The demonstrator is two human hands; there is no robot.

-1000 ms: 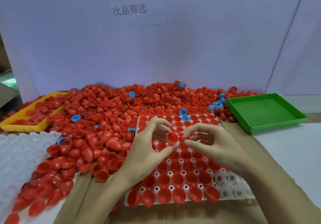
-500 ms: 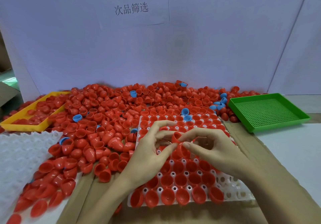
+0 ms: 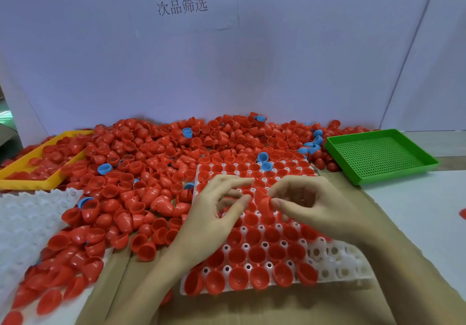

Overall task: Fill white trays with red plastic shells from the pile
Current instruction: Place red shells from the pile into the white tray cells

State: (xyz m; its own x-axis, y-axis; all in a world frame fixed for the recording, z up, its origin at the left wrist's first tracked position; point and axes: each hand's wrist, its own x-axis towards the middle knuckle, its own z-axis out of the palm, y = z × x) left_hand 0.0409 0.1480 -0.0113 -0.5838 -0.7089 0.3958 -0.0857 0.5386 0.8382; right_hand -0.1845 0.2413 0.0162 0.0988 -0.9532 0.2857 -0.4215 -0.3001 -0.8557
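Careful, your right hand (image 3: pixel 310 206) pinches a red shell (image 3: pixel 263 200) over the white tray (image 3: pixel 338 261) mid-rows, left hand (image 3: pixel 214 211) loosely spread beside it; seat it tilted and it probably pops out.

Person: 2 bare hands and forearms.
Left hand (image 3: pixel 214 213) and right hand (image 3: pixel 312 206): no sleeves, gloves, rings, watch or markings visible; slender fingers, short nails.

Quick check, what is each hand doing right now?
Left hand: open, fingers loosely curled over the white tray, holding nothing visible.
Right hand: pinching a red shell.
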